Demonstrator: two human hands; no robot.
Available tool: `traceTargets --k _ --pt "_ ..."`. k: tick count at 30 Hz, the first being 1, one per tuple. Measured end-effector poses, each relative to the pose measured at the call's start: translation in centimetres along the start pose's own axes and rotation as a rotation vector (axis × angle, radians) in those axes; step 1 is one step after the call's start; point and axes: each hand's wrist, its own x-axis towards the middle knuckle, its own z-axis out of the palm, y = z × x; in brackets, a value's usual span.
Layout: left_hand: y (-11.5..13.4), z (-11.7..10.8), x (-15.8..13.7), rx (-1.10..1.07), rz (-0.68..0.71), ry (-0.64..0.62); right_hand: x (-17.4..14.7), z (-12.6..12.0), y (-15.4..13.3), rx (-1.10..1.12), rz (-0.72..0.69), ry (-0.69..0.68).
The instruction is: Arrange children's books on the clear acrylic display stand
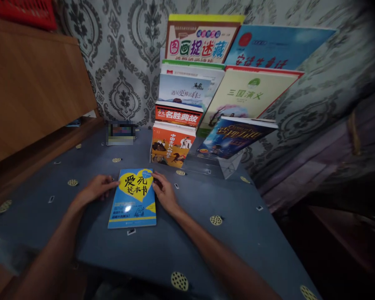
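A blue paperback book (133,206) with a yellow heart on its cover lies face up on the dark blue tablecloth (90,183). At its upper left edge, my left hand (96,189) has the thumb reaching the cover and the other fingers curled beside it. My right hand (165,191) grips the upper right edge with its fingertips. Behind the book, a clear acrylic stand (229,166) carries several upright books, among them an orange one (173,146) in front on the left and a dark blue one (234,137) on the right.
Patterned wallpaper (118,54) rises behind the table. A wooden cabinet (34,87) borders the left side, with a red plastic basket (21,12) on top. Near the wall sits a small blurred-out item (121,133). Greyish cloth (315,154) hangs at the right.
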Motion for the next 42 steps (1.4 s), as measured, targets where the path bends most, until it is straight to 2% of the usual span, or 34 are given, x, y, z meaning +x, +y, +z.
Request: traceTargets --k 3,5,8,10,13,16,20,24,28,32,37,42 --pt "0.0 0.2 0.2 0.198 0.136 0.324 -1.0 0.0 -0.9 -0.220 -0.145 -0.041" --pt "0.1 1.0 0.5 0.234 0.268 0.424 -1.8 0.3 -2.1 -0.345 -0.274 -0.149" --pt "-0.2 2.7 1.2 0.265 0.448 0.397 -2.7 1.0 -4.1 -0.521 -0.440 -0.446" --pt "-0.7 3.7 1.7 0.308 0.475 0.356 -2.9 1.4 -4.8 -0.619 -0.477 -0.606" --pt "-1.4 4.6 2.1 0.357 0.450 0.335 -2.0 1.6 -4.8 -0.715 -0.434 -0.685" --pt "-1.6 4.6 2.1 0.388 0.445 0.329 -0.1 1.5 -3.9 -0.763 -0.379 -0.673" --pt "-1.5 4.4 2.0 0.421 0.445 0.322 2.5 1.2 -1.9 -0.764 -0.298 -0.576" --pt "-1.3 4.3 2.0 0.464 0.446 0.308 3.7 1.0 -0.1 -0.655 -0.229 -0.484" --pt "-0.6 4.7 1.4 0.561 0.462 0.298 4.2 0.5 1.0 -0.476 -0.188 -0.449" --pt "1.0 6.0 -1.1 0.640 0.586 0.181 4.7 -0.2 1.3 -0.332 -0.164 -0.413" --pt "2.6 8.5 -5.5 0.623 0.807 -0.014 4.9 -0.3 1.5 -0.279 -0.173 -0.380" --pt "2.4 9.9 -7.2 0.663 0.869 -0.046 4.7 -0.2 1.2 -0.274 -0.167 -0.354"
